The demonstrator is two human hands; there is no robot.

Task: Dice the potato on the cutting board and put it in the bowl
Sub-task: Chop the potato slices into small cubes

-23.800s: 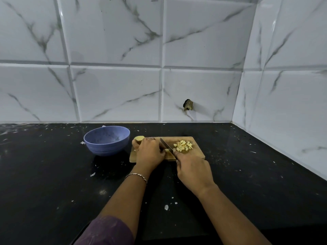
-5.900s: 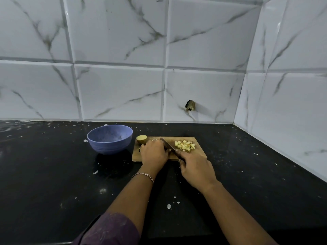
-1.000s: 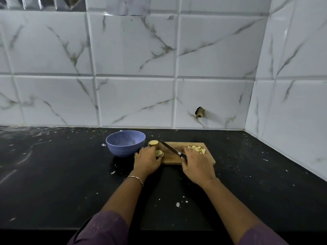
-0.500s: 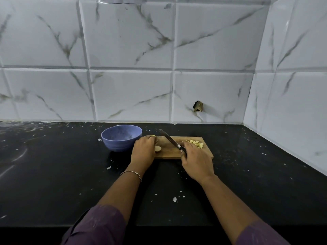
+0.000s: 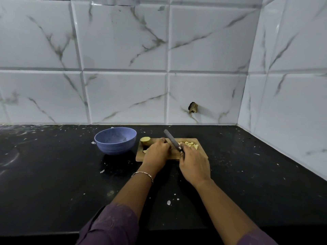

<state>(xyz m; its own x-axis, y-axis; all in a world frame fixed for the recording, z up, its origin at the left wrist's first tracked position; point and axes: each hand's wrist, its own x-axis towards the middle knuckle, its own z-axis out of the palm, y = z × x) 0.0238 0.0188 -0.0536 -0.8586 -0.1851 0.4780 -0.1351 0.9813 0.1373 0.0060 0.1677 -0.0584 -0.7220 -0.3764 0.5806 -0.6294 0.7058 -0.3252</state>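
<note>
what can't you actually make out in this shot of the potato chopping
All in the head view:
- What lies under the left hand on the cutting board: the back of the hand covers it.
- The handle of the knife: buried in the right hand.
- The bottom of the bowl: hidden by its near wall, and the inside is dim.
- The number of diced pieces: too small and blurred to count.
</note>
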